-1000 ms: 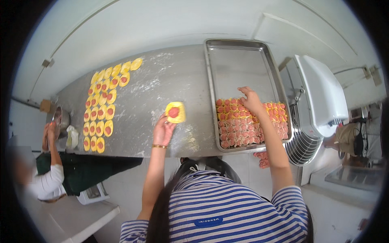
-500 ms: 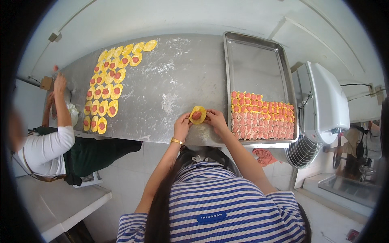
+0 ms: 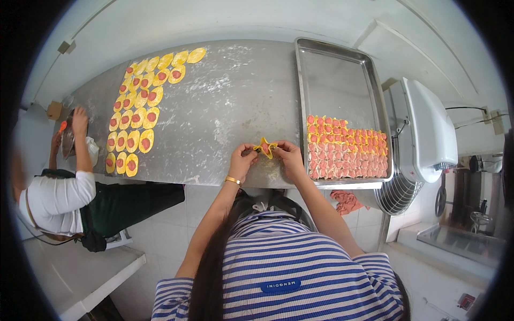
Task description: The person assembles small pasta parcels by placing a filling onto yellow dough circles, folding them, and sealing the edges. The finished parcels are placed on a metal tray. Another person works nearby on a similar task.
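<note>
Yellow dumpling wrapper (image 3: 265,147) pinched between left hand (image 3: 242,162) and right hand (image 3: 289,159) fingertips, above steel table (image 3: 225,117)

1. My left hand (image 3: 242,160) and right hand (image 3: 287,157) cover the lower part of the yellow dumpling wrapper (image 3: 265,146); I cannot tell how far its edges are folded.
2. My fingertips are too small to tell apart where they pinch it.
3. My own striped shirt (image 3: 289,262) hides the table's (image 3: 225,107) near edge in the middle.
4. The co-worker's (image 3: 59,198) head is blurred and cut off at the left rim.
5. What the co-worker's raised hand (image 3: 79,116) touches is too small to make out.
6. The tray's (image 3: 342,80) filled pieces (image 3: 345,147) merge; I cannot count them.
</note>
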`<state>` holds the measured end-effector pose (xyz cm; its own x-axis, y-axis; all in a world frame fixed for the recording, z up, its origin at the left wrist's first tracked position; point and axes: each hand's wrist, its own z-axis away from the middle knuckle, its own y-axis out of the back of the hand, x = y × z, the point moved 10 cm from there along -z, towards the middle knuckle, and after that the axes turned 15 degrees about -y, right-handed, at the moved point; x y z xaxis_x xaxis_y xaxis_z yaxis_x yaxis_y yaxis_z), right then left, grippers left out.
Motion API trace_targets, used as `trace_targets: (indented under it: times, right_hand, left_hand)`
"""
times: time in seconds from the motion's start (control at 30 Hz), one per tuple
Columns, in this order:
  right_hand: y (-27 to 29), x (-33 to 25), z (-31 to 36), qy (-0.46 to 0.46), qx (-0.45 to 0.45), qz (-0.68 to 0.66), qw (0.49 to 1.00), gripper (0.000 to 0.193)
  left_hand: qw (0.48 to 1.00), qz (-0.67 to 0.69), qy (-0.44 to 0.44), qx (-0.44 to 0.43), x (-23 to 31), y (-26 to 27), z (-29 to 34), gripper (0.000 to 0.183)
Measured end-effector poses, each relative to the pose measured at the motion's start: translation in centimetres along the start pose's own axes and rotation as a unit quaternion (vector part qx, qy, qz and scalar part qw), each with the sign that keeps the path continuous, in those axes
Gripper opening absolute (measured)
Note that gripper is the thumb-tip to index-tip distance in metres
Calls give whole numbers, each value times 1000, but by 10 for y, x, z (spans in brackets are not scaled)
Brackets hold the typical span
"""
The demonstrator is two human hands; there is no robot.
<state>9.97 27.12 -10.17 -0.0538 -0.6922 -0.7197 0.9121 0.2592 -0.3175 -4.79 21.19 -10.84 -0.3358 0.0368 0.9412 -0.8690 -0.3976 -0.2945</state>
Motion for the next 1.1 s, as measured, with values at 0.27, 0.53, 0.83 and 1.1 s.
trace_targets:
  times: [0.27,0.53,0.83,1.1]
  right_hand:
    - [-9,-18,16,68,-33,44,996,23]
    - [3,-23,17,55,1,188,981,28]
    - [-1,-34,28,189,78,411,888,30]
    - [-12,-42,34,254,103,500,822,25]
  left_hand:
    - [995,15,-100,-27,18,-11,1,16]
    - [990,-94,-83,-63,14,-15,4,16]
    - [927,-295,-199,-115,15,-37,12,18]
    - [937,-306,-136,-103,12,-42,10,26]
